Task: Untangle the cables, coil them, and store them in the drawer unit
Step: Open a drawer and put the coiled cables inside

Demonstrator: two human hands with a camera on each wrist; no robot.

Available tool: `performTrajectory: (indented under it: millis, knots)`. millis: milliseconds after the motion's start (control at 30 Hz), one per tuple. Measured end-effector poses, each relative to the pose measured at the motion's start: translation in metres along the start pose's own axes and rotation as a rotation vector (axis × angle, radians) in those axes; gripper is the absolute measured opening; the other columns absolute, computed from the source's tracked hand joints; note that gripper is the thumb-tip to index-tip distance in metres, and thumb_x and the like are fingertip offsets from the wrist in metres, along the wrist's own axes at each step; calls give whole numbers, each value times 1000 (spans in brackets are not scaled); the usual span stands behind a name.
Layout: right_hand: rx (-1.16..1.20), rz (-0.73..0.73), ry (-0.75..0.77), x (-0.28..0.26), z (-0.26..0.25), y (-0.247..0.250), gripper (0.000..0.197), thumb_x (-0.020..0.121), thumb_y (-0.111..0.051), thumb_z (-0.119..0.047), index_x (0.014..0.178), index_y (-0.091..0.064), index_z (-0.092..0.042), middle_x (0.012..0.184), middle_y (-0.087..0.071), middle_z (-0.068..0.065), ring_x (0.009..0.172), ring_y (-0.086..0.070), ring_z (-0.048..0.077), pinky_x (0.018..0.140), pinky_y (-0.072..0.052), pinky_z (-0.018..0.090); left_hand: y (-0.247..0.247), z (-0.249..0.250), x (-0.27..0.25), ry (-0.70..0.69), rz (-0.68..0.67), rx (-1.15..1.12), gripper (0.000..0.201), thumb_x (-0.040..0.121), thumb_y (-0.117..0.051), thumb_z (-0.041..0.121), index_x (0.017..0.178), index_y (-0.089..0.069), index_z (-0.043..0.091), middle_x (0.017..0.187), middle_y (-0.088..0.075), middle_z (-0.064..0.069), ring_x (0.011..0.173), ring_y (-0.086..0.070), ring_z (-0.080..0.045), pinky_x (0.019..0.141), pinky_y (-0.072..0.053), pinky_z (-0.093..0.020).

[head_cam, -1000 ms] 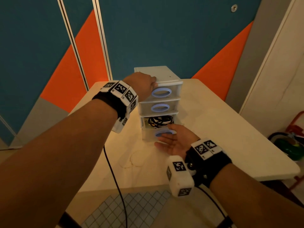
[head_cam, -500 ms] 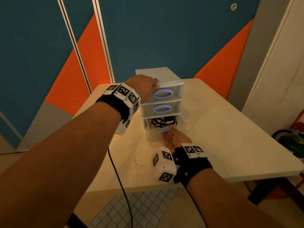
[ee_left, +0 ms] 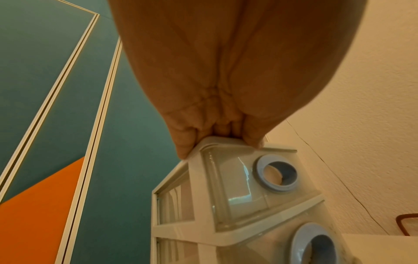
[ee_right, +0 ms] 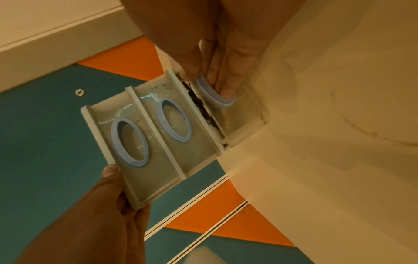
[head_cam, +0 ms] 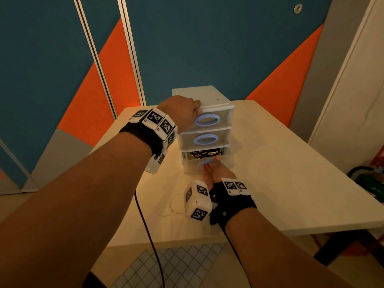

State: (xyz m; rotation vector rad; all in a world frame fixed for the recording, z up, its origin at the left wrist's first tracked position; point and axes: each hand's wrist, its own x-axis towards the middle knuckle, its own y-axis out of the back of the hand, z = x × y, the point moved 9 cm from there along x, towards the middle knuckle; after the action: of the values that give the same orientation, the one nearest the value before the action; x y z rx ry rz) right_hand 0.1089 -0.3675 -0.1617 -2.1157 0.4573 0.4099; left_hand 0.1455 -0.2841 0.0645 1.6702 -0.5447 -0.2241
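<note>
A white drawer unit point(head_cam: 207, 98) with three blue-ringed drawers stands on the pale table point(head_cam: 280, 173). My left hand point(head_cam: 182, 109) grips its top front-left corner, fingers curled over the edge point(ee_left: 217, 132). The bottom drawer point(head_cam: 191, 166) stands out a little, and coiled black and white cables point(head_cam: 204, 153) lie inside it. My right hand point(head_cam: 214, 171) presses on that drawer's front with straight fingers point(ee_right: 224, 75) at the ring handle, thumb by the upper rim. In the right wrist view the cables point(ee_right: 203, 107) show through the narrow gap above the drawer point(ee_right: 244, 110).
The unit sits near the table's back edge, in front of the teal and orange wall panels. A black wrist-camera lead point(head_cam: 149, 235) hangs over the table's front edge. A green and black object point(head_cam: 369, 181) lies on the floor at the right. Tiled floor point(head_cam: 176, 265) lies below.
My right hand has moved forward against the bottom drawer, which has slid further into the unit. The left hand has kept its hold on the top corner.
</note>
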Motion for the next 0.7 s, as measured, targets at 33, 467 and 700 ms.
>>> performTrajectory:
  millis: [33, 467, 700]
  knots:
    - [-9, -4, -5, 5, 1, -2, 21, 102, -51, -20, 112, -58, -2, 95, -64, 12, 80, -61, 21, 44, -57, 25, 0, 0, 0, -2, 0, 1, 48, 110, -24, 32, 150, -41, 11, 149, -49, -16, 134, -48, -35, 109, -39, -44]
    - [40, -80, -45, 13, -14, -30, 21, 98, -40, -13, 78, -45, -10, 79, -44, 11, 67, -47, 23, 60, -48, 33, 0, -1, 1, -18, 18, 10, 49, 110, -24, 34, 151, -39, 14, 149, -49, -14, 133, -48, -37, 108, -40, -46]
    - [16, -60, -54, 15, -11, -26, 22, 100, -39, -11, 82, -52, -7, 59, -58, 8, 68, -52, 19, 45, -55, 25, 1, -2, -1, -28, -2, -10, 49, 110, -24, 34, 152, -38, 14, 151, -48, -14, 134, -47, -36, 109, -39, -44]
